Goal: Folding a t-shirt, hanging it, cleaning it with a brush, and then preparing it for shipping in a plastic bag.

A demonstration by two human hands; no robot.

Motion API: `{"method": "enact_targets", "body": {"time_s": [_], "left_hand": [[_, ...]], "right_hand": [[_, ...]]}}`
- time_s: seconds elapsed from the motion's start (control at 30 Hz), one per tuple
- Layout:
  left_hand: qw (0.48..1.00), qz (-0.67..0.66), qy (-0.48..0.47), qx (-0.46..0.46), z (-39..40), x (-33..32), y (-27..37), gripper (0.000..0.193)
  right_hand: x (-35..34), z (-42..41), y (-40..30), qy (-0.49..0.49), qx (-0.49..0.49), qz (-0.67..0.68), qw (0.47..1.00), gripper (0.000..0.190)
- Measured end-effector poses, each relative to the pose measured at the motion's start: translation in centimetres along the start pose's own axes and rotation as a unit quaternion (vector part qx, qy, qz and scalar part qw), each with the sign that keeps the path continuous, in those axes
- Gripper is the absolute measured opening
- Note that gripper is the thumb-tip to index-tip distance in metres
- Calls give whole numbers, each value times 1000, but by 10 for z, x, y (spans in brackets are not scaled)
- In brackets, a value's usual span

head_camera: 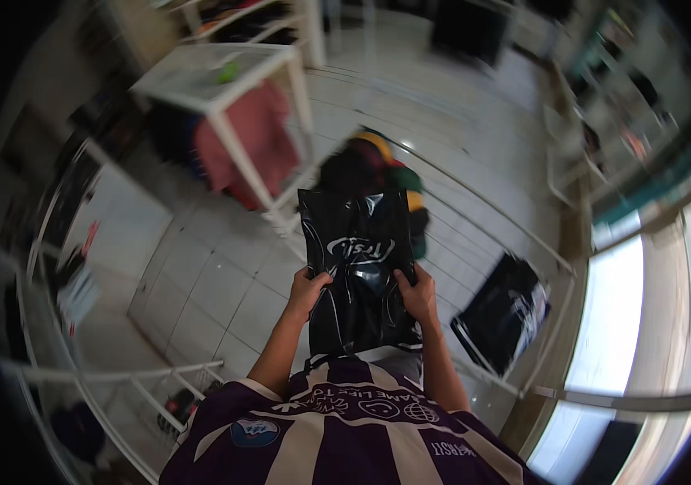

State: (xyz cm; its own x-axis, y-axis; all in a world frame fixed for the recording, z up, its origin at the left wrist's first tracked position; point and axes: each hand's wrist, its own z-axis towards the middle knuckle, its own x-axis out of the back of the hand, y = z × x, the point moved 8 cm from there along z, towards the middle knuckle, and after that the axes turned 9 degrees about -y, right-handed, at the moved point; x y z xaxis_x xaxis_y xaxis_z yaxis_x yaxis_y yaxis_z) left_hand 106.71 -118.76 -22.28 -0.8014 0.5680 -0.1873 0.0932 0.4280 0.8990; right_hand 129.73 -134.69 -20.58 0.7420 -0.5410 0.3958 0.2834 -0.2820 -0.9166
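Note:
A glossy black plastic bag (pixel 360 303) with white lettering is held flat before my body. My left hand (pixel 309 294) grips its left edge, the thumb lying on top. At the opposite edge my right hand (pixel 419 294) holds it in the same way, thumb on top and fingers beneath. Behind the bag's far end lies a heap of folded clothing (pixel 406 176) in black, green, yellow and red, partly covered by the bag. To the right, more black plastic bags (pixel 500 315) with white print rest in a stack on a white wire rack.
The white rack's rail (pixel 491 206) runs along the far right side of the clothing. A white table (pixel 218 79) stands at the upper left, with red and dark garments (pixel 254 139) hanging beneath it. White metal rails (pixel 157 376) curve along the lower left. Tiled floor (pixel 200 297) shows between them.

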Motion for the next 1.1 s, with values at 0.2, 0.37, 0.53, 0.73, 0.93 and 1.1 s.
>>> {"method": "enact_targets", "body": {"time_s": [0.2, 0.37, 0.53, 0.73, 0.93, 1.1], "left_hand": [[980, -40, 151, -123, -75, 182, 61, 23], [951, -118, 235, -165, -125, 272, 90, 16], [924, -165, 265, -219, -119, 326, 128, 14], [921, -125, 273, -247, -59, 404, 176, 16], [921, -126, 284, -237, 18, 491, 248, 15], [907, -150, 289, -268, 54, 543, 310, 18]], "right_hand": [[-160, 36, -146, -161, 112, 16, 980, 26], [-272, 49, -227, -255, 172, 89, 947, 20], [-339, 88, -276, -280, 217, 93, 931, 24], [-424, 166, -313, -320, 209, 73, 921, 23], [-501, 273, -375, -315, 232, 122, 912, 22], [-552, 340, -433, -319, 277, 101, 901, 23]]}}
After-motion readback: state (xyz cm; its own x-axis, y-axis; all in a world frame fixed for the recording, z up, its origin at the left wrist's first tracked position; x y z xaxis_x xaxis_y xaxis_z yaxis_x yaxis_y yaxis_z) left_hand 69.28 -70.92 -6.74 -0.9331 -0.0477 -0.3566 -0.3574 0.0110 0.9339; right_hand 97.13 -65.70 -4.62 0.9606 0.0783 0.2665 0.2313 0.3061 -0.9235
